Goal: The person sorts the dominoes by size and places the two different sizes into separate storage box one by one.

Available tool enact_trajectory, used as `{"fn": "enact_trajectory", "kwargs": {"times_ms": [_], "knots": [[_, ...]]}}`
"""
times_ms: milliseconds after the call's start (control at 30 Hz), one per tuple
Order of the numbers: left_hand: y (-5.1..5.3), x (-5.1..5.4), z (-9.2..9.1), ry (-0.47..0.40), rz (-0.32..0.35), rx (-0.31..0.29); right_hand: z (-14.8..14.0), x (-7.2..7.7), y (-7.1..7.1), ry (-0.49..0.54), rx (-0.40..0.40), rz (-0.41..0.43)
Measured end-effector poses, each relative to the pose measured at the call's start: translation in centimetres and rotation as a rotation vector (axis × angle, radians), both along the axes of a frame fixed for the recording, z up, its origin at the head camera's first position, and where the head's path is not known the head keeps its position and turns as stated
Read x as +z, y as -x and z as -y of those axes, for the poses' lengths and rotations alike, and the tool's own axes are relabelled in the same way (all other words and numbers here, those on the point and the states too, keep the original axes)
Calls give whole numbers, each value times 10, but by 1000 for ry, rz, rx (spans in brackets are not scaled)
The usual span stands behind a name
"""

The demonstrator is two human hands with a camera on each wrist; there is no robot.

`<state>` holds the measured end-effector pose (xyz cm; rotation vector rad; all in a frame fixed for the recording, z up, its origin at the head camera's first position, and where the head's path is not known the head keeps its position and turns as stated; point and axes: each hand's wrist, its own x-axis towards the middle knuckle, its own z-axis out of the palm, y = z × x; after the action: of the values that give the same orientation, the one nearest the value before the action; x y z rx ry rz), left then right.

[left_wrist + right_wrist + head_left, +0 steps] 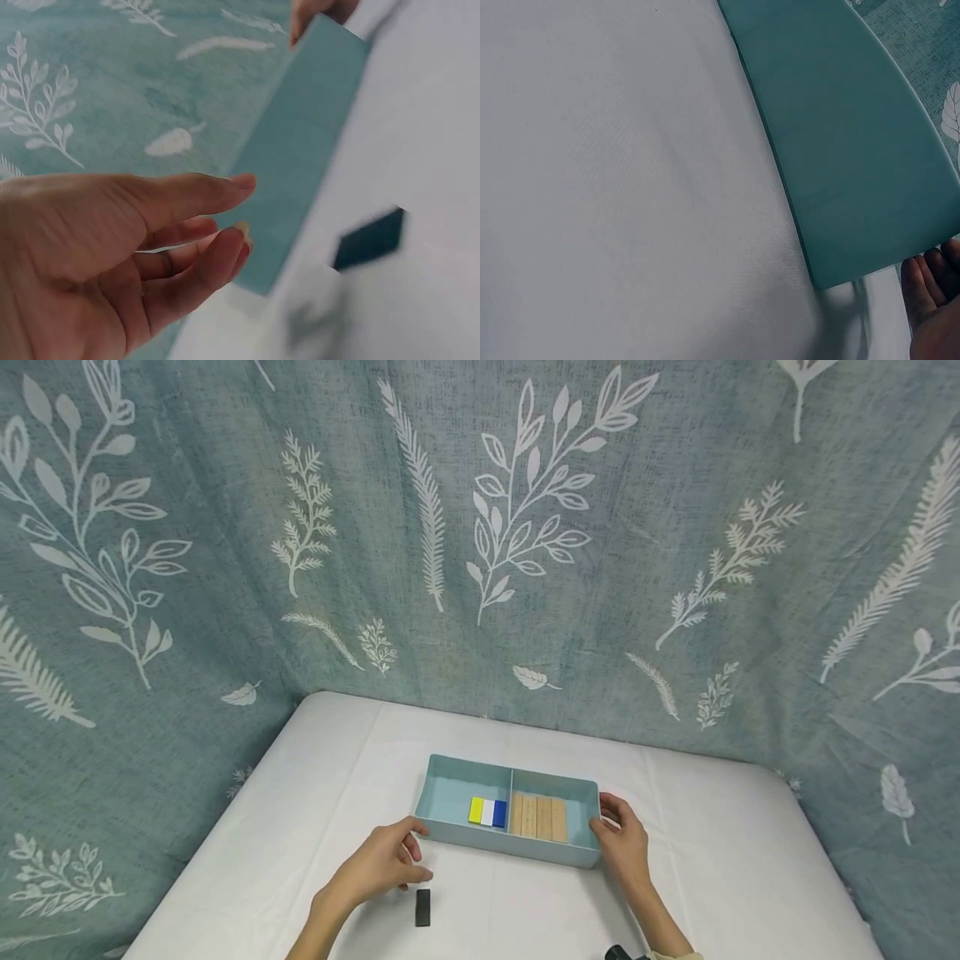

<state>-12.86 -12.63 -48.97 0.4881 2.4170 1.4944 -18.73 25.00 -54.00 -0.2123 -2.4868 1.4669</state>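
Note:
A light teal divided box lies on the white table. Its left compartment holds a yellow, a white and a blue block; several wooden blocks fill much of the right one. My right hand grips the box's right end, thumb at the rim and fingers along the outside. Near the front left corner hovers my left hand, fingers loosely bent and nothing between thumb and fingertips. Just below that hand lies a small black block, also visible in the left wrist view. Box contents are hidden in both wrist views.
The white-covered table extends around the box. A teal curtain with white leaf prints hangs behind and along the sides. A dark object shows by my right forearm at the bottom edge.

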Motion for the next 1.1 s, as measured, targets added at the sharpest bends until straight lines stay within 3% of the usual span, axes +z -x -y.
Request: {"fn": "enact_trajectory", "kwargs": {"times_ms": [167,400,633,900,1100], "knots": [[-18,-20,8,-9,49,-8,-1,-1,-1,2,0,-8],[-32,-41,11,-44,63,-32,-1,-1,-1,5,13,-3],[-39,-46,8,-25,98,5,0,2,0,9,8,3],[-41,-50,3,39,29,27,0,2,-1,20,20,5],[-40,-52,1,55,40,47,0,3,-2,17,15,8]]}}
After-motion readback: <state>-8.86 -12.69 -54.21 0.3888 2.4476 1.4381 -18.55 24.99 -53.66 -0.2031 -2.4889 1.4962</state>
